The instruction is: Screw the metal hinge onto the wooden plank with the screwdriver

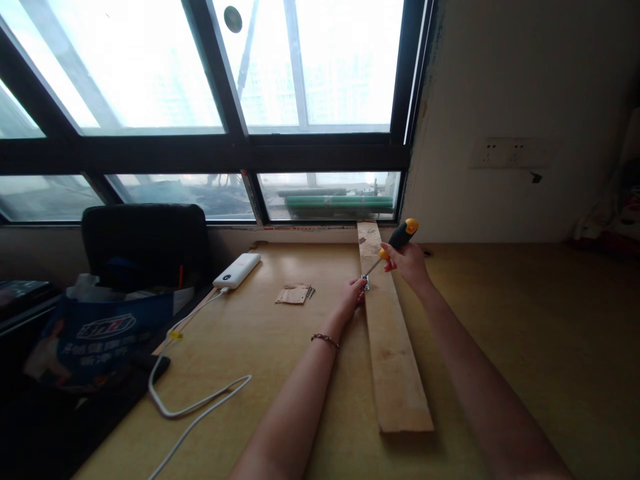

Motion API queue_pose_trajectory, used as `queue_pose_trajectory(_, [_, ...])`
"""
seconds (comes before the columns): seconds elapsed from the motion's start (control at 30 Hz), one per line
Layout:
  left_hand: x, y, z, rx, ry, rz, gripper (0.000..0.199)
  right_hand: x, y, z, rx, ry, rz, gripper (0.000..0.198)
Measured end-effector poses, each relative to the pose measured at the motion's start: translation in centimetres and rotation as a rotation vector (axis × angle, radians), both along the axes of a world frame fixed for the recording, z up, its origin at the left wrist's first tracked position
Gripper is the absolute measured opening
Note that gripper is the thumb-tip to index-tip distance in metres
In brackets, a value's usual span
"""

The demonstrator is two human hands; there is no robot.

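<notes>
A long wooden plank [397, 367] lies on the table, running away from me toward the window. My right hand [411, 261] grips a screwdriver [400, 235] with a black and yellow handle, tilted so its shaft slants down to the left. The shaft's tip meets a small metal plate [366, 283] at the plank's left edge. My left hand [352, 295], with a bracelet at the wrist, is closed at that edge, thumb and fingers pinching the plate against the wood. Its fingertips are partly hidden, and any screw under the tip is too small to make out.
Left of the plank, a piece of cardboard [293, 294] lies beside some screws or nails [311, 293]. A white power bank [237, 271] trails a white cable [173, 413] over the table [225, 440]. A black chair [145, 243] holding a blue bag [107, 333] stands left.
</notes>
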State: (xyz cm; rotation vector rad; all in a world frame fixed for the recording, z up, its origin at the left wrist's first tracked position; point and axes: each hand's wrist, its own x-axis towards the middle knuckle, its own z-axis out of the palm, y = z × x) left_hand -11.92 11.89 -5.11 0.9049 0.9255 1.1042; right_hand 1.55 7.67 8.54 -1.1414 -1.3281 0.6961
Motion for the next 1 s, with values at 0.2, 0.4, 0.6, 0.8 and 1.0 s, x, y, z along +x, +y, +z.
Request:
queue_pose_trajectory(0.2, [-0.05, -0.01, -0.13, 0.062, -0.039, -0.020, 0.023, 0.34, 0.12, 0.03, 0.006, 0.064, -0.077, 0.042])
queue_pose_trajectory(0.4, [-0.11, -0.03, -0.09, 0.073, -0.036, -0.019, 0.024, 0.46, 0.31, -0.09, -0.014, 0.073, -0.105, 0.042])
queue_pose_trajectory(0.6, [-0.12, 0.18, -0.47, 0.092, -0.058, -0.037, 0.023, 0.29, 0.10, 0.00, 0.002, 0.061, -0.123, 0.043])
queue_pose_trajectory(0.8, [-0.14, -0.01, -0.25, 0.084, -0.053, -0.040, 0.024, 0.47, -0.06, 0.18, 0.038, 0.070, -0.104, 0.043])
queue_pose_trajectory(1.0, [-0.09, -0.12, -0.06, 0.077, -0.050, -0.034, 0.025, 0.38, 0.15, 0.09, 0.018, 0.055, -0.121, 0.041])
